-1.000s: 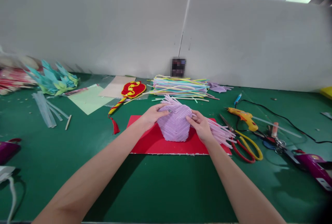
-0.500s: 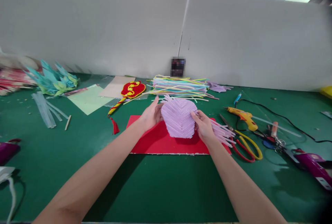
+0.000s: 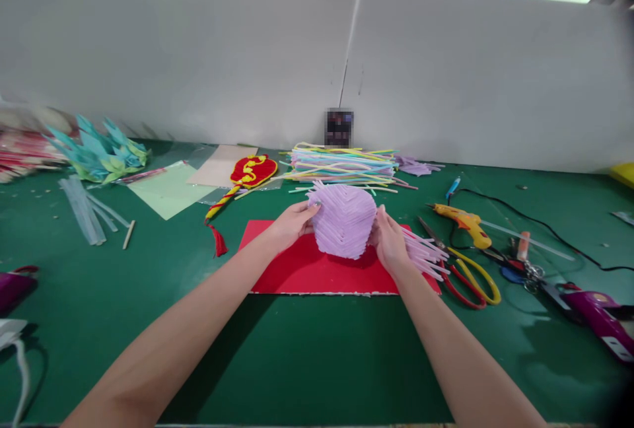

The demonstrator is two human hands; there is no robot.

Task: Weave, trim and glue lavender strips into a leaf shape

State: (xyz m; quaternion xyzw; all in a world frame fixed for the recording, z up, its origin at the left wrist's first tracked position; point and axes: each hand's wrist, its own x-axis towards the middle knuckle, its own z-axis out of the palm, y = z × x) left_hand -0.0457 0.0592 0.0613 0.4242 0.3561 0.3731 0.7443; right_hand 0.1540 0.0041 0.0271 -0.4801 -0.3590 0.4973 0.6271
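Note:
A lilac panel made of pipe cleaners (image 3: pixel 345 222), ribbed in a V pattern, is held up above a red board (image 3: pixel 317 276). At its left edge my left hand (image 3: pixel 296 222) pinches it, thumb on the front. My right hand (image 3: pixel 389 238) grips the right edge, its fingers partly hidden behind the panel. Loose lilac pipe cleaners (image 3: pixel 424 253) lie just beyond the right hand, on the board's right end. Scissors with red and yellow handles (image 3: pixel 470 279) rest beside them.
Behind the board is a pile of multicoloured pipe cleaners (image 3: pixel 341 167). A red and yellow fan (image 3: pixel 253 172) with a tassel lies to the left. On the right are a yellow glue gun (image 3: pixel 463 223), its black cord, and a purple-handled tool (image 3: pixel 599 322). A white partition (image 3: pixel 198 51) stands behind.
My left thumb has come down onto the panel's front, while my right thumb has moved from its front to the edge. The panel has shifted and tilted slightly.

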